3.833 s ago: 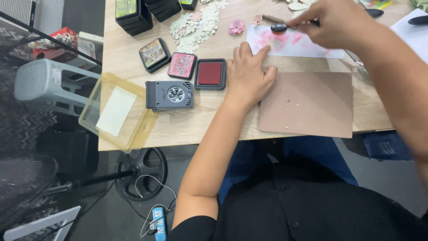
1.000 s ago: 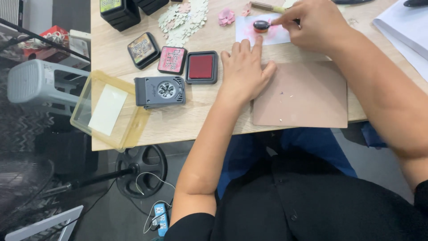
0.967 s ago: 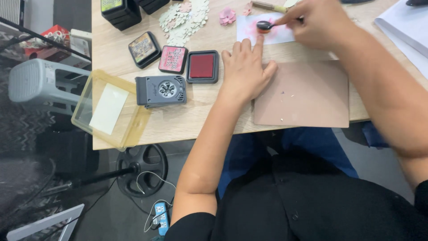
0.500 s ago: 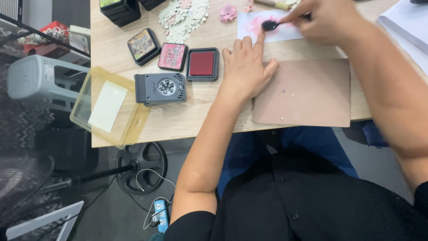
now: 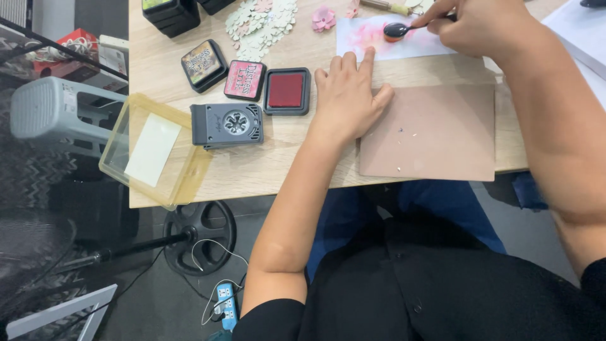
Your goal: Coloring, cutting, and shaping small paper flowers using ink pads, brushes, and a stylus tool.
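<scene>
One head-worn camera looks steeply down, close over the wooden desk [image 5: 265, 170] and the person's lap.

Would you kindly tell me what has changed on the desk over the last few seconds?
The right hand has kept hold of the dark round-tipped dauber and worked it back and forth over the pink-stained white paper. The left hand stays flat, pinning the paper's lower edge. The ink pads and the brown mat lie as before.

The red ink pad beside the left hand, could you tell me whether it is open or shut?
Open: the red ink pad shows its bare red surface inside a black frame, with no lid on it, just left of the left hand.
</scene>
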